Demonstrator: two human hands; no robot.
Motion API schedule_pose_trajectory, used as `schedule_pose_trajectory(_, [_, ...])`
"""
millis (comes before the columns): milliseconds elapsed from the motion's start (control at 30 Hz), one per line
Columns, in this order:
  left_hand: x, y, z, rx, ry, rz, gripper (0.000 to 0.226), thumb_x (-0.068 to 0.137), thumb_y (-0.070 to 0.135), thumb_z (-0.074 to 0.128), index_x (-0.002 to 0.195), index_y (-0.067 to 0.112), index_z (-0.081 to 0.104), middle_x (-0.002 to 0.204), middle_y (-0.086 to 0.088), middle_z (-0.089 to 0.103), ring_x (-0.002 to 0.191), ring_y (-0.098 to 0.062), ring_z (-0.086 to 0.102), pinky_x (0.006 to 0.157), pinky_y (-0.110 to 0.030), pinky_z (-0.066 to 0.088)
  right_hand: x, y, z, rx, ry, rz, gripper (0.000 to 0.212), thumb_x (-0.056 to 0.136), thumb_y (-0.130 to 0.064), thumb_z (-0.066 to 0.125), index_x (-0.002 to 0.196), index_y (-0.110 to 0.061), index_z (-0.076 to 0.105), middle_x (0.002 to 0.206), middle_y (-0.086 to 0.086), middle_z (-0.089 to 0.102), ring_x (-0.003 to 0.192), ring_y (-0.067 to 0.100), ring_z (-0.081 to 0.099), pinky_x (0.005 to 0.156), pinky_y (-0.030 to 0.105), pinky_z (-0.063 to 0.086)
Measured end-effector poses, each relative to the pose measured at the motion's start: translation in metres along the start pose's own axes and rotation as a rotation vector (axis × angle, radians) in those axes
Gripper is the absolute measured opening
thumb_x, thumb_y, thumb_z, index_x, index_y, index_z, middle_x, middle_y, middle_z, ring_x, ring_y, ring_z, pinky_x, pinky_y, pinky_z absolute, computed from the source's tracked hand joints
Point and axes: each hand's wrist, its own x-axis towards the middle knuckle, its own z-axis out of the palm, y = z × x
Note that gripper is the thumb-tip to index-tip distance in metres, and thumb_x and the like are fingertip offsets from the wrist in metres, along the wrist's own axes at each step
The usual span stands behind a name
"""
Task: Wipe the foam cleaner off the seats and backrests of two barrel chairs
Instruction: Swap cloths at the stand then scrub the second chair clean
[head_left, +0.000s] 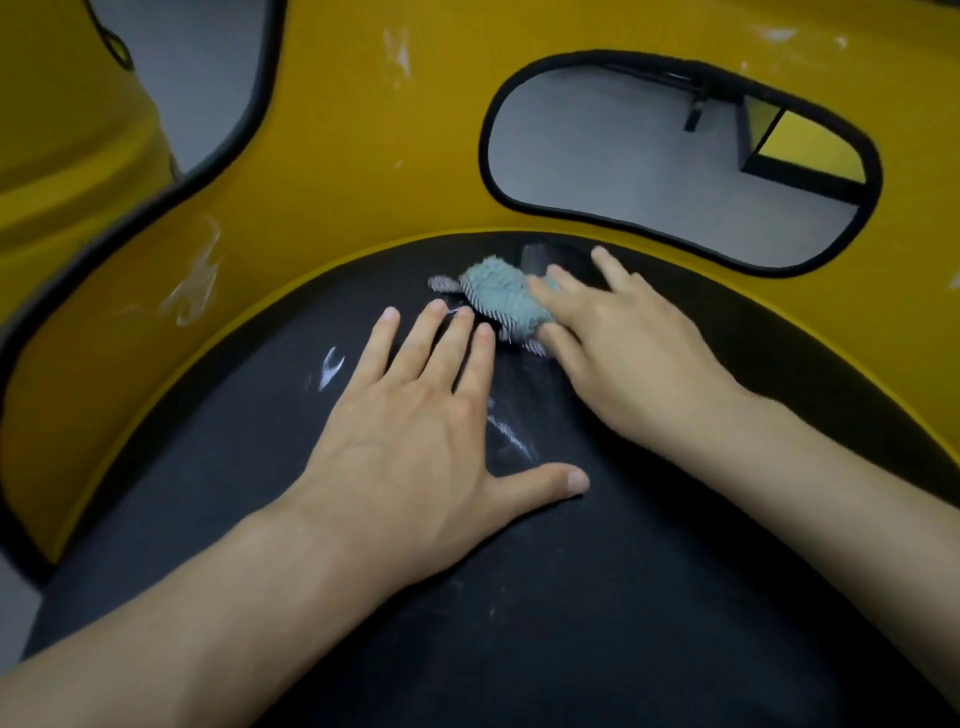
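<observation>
Seat (623, 597) of barrel chair, black and rounded, seen from above, with yellow backrest (363, 156) curving round its far side behind a thin yellow edge. My left hand (415, 441) lies flat on the middle of the seat, palm down, fingers straight and slightly spread, thumb stretched out to the right, holding nothing. My right hand (623, 353) is just beyond it to the right and holds a bunched teal cloth (498, 293) against the far part of the seat, close to the foot of the backrest. The forefinger lies across the top of the cloth and the thumb sits at its near edge, while the other fingers reach out straight toward the backrest. The left fingertips come just short of the cloth. White foam streaks (330, 366) show on the seat left of my left hand and between the two hands. Fainter white smears mark the backrest at left and at top. An oval opening (649, 156) with black trim pierces the backrest at far right, and grey floor shows through it.
</observation>
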Motion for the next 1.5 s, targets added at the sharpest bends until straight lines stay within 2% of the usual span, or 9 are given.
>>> schedule_pose_trajectory(100, [0.000,0.000,0.001,-0.019,0.004,0.006,0.126,0.067,0.099,-0.005,0.162,0.017,-0.010,0.170,-0.002,-0.013,0.154,-0.017,-0.025,0.125,-0.045,-0.013,-0.053,0.000,-0.001,-0.007,-0.075,-0.060,0.058,0.103,-0.050,0.017,0.159,-0.036,0.020,0.164,-0.014,0.023,0.155,0.020,0.005,0.122,0.039,0.011])
schedule_pose_trajectory(200, [-0.001,0.000,0.001,-0.023,-0.001,-0.008,0.127,0.065,0.100,-0.006,0.161,0.017,-0.014,0.170,-0.001,-0.016,0.153,-0.015,-0.027,0.125,-0.044,-0.015,-0.074,-0.001,-0.002,-0.097,-0.050,-0.071,0.058,0.100,-0.049,0.022,0.151,-0.032,0.042,0.153,-0.010,0.046,0.150,0.027,0.027,0.115,0.044,0.025])
schedule_pose_trajectory(333, [-0.001,0.001,0.000,-0.008,-0.005,-0.004,0.127,0.065,0.100,-0.008,0.162,0.017,-0.009,0.170,-0.001,-0.015,0.153,-0.015,-0.026,0.125,-0.043,-0.015,-0.037,0.003,-0.007,-0.086,-0.107,-0.051,0.055,0.104,-0.045,0.024,0.158,-0.039,0.022,0.164,-0.015,0.023,0.155,0.023,-0.002,0.124,0.044,0.009])
schedule_pose_trajectory(600, [-0.001,0.002,-0.003,-0.012,-0.027,-0.020,0.126,0.062,0.100,-0.010,0.160,0.020,-0.019,0.168,0.003,-0.023,0.151,-0.014,-0.031,0.124,-0.043,-0.018,0.048,0.010,0.002,-0.072,0.032,0.065,0.045,0.108,-0.036,0.034,0.151,-0.023,0.039,0.154,0.001,0.044,0.150,0.035,0.019,0.108,0.049,0.036])
schedule_pose_trajectory(900, [0.000,0.000,0.001,-0.031,0.006,-0.008,0.129,0.064,0.101,-0.010,0.162,0.018,-0.012,0.169,0.002,-0.017,0.152,-0.013,-0.027,0.125,-0.044,-0.015,-0.055,-0.004,-0.002,-0.106,-0.010,-0.050,0.061,0.097,-0.047,0.027,0.154,-0.031,0.037,0.157,-0.008,0.042,0.152,0.027,0.021,0.119,0.045,0.026])
schedule_pose_trajectory(1000, [0.000,0.000,0.001,-0.041,0.013,-0.008,0.127,0.064,0.101,-0.010,0.162,0.021,-0.010,0.169,0.003,-0.017,0.152,-0.013,-0.027,0.124,-0.043,-0.017,-0.034,-0.002,-0.006,-0.079,-0.055,-0.026,0.057,0.102,-0.047,0.024,0.158,-0.037,0.023,0.163,-0.015,0.026,0.155,0.023,0.006,0.122,0.044,0.019])
schedule_pose_trajectory(1167, [0.000,0.001,0.001,-0.027,0.003,-0.019,0.127,0.062,0.101,-0.011,0.160,0.021,-0.018,0.168,0.004,-0.023,0.150,-0.012,-0.031,0.124,-0.042,-0.019,0.045,0.009,0.000,-0.072,0.068,0.002,0.043,0.108,-0.037,0.033,0.151,-0.031,0.039,0.149,0.001,0.048,0.143,0.034,0.031,0.097,0.049,0.043])
schedule_pose_trajectory(1300, [0.000,0.000,0.001,-0.034,0.013,-0.018,0.128,0.062,0.101,-0.012,0.161,0.022,-0.015,0.169,0.005,-0.020,0.151,-0.011,-0.028,0.124,-0.042,-0.017,0.082,0.019,0.002,-0.028,0.082,0.030,0.038,0.108,-0.039,0.035,0.142,-0.029,0.048,0.133,0.014,0.057,0.131,0.036,0.043,0.080,0.044,0.040])
schedule_pose_trajectory(1500, [-0.001,0.001,-0.001,-0.034,-0.007,-0.017,0.126,0.063,0.100,-0.012,0.160,0.021,-0.018,0.168,0.004,-0.022,0.151,-0.013,-0.031,0.124,-0.043,-0.018,0.039,0.031,0.002,-0.043,0.062,-0.038,0.044,0.107,-0.039,0.034,0.151,-0.033,0.037,0.153,-0.008,0.044,0.146,0.032,0.028,0.102,0.052,0.043])
